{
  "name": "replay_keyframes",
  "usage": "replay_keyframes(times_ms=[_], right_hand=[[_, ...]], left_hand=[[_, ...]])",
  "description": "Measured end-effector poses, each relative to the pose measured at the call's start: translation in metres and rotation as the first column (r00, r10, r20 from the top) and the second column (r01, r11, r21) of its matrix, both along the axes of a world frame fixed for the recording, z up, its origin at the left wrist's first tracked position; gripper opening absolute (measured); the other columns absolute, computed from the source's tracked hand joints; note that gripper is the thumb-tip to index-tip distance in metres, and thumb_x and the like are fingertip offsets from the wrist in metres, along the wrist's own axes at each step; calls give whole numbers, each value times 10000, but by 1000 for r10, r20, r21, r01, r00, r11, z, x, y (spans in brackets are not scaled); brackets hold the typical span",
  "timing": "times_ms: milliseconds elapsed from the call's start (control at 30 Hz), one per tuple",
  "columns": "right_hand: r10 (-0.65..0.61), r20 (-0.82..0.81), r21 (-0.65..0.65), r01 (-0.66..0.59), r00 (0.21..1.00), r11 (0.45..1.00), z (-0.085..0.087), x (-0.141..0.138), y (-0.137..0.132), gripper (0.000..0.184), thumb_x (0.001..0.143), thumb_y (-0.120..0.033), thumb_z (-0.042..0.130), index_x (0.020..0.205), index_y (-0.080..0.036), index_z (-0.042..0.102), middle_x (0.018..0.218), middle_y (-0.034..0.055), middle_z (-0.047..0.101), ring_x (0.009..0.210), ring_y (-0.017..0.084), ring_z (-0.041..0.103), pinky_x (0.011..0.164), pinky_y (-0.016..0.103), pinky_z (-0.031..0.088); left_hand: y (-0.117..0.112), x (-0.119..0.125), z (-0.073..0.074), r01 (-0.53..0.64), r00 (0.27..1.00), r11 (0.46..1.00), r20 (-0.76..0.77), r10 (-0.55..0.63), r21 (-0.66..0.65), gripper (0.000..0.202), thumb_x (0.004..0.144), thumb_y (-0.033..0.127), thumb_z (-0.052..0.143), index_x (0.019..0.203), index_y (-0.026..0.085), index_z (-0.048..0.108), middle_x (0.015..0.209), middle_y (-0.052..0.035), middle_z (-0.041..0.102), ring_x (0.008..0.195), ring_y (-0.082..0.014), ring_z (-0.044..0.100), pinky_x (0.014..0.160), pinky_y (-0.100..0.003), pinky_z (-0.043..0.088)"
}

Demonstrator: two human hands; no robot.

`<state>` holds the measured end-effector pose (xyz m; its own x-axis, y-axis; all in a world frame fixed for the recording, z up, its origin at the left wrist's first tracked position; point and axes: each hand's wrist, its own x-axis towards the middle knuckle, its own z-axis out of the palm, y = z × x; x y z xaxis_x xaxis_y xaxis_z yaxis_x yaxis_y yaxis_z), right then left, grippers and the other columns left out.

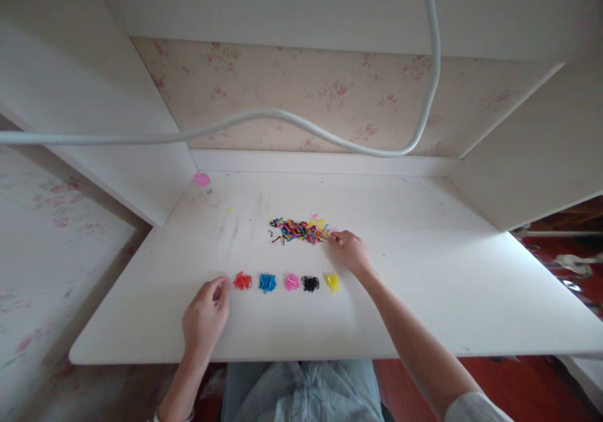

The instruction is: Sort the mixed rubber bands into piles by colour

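A mixed heap of small coloured rubber bands (299, 230) lies mid-table. At its right end, my right hand (349, 250) touches the heap with thumb and fingertips pinched together; what is between them is too small to make out. My left hand (205, 314) rests on the table with fingers curled and thumb against the index finger, just left of a red pile (243, 280). Whether it holds anything is hidden. Rightward in the same row sit a blue pile (267, 282), a pink pile (291, 282), a black pile (310, 283) and a yellow pile (332, 282).
The white table (424, 296) has panels on both sides and a flowered wall behind. A white cable (264, 115) hangs across the upper view. Toward the back left corner is a small pink-topped object (202, 179). The table's front edge runs close to my lap.
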<state>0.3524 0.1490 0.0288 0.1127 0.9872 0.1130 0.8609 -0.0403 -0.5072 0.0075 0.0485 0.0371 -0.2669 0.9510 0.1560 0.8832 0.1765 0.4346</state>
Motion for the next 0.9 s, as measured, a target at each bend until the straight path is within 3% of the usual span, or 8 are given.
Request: replay_keyframes(times_ms=[200,433,700,900], right_hand=[[9,68,-36,-6,998,999,-1,-9,8,276,890,-409,475,996,-330,717,919,16,660,711,138,585,566,228,331],[75,71,-53,-71,995,996,1,-9,7,283,853,-462,538,1055,-332,687,942,8,659,754,141,595,567,222,330],[74,34,31,-75,997,997,-10,-3,7,270,908,-367,459,965,-302,714,939,7,668,772,134,601,628,220,371],[40,-46,52,-38,998,998,-8,7,9,333,900,-390,429,917,-238,725,868,33,678,764,148,604,675,230,398]], left_hand=[[1,-1,1,-2,1000,999,3,2,-41,281,884,401,422,976,235,629,928,-20,700,780,-147,635,678,-241,437],[3,0,3,-16,1000,996,-22,15,-82,279,884,405,424,993,259,636,908,-9,703,754,-141,633,639,-228,418],[3,-2,-2,-2,999,999,-38,0,-45,264,877,401,459,985,251,647,863,0,705,726,-123,632,623,-210,399],[3,-2,-5,-13,999,999,-42,12,-36,245,871,403,479,979,263,649,868,14,703,718,-118,631,618,-208,388]])
